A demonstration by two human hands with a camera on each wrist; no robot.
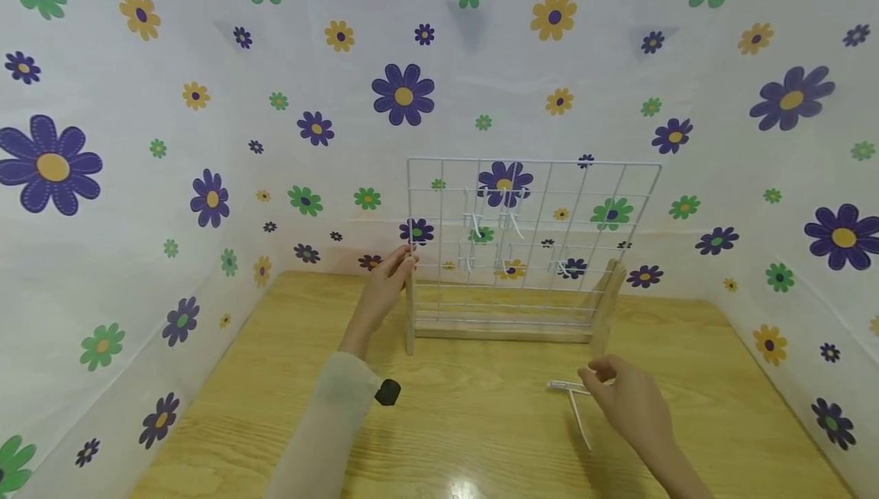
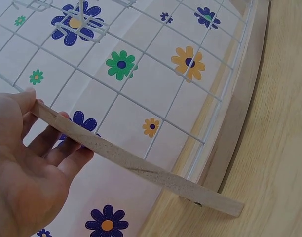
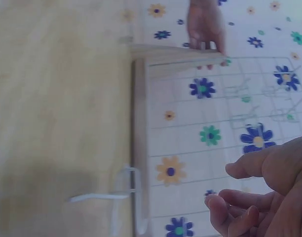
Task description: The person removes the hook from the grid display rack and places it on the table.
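Observation:
A white wire grid panel (image 1: pixel 536 255) stands in a wooden stand. My left hand (image 1: pixel 382 285) holds the upper part of the stand's left wooden side piece (image 2: pixel 141 165), thumb on one side and fingers on the other. Several white wire hooks (image 1: pixel 511 220) hang on the grid's middle rows. Apart from them, a loose white hook (image 1: pixel 577 407) is on the table in front of the stand's right end. My right hand (image 1: pixel 633 407) is over the table beside this hook, its thumb and bent fingers apart with nothing between them in the right wrist view.
The wood-grain table (image 1: pixel 453 407) carries the stand near its back edge. A flower-printed white sheet (image 1: pixel 316 79) forms the walls behind and at both sides. The stand's right wooden side piece (image 1: pixel 606 304) rises close beyond my right hand.

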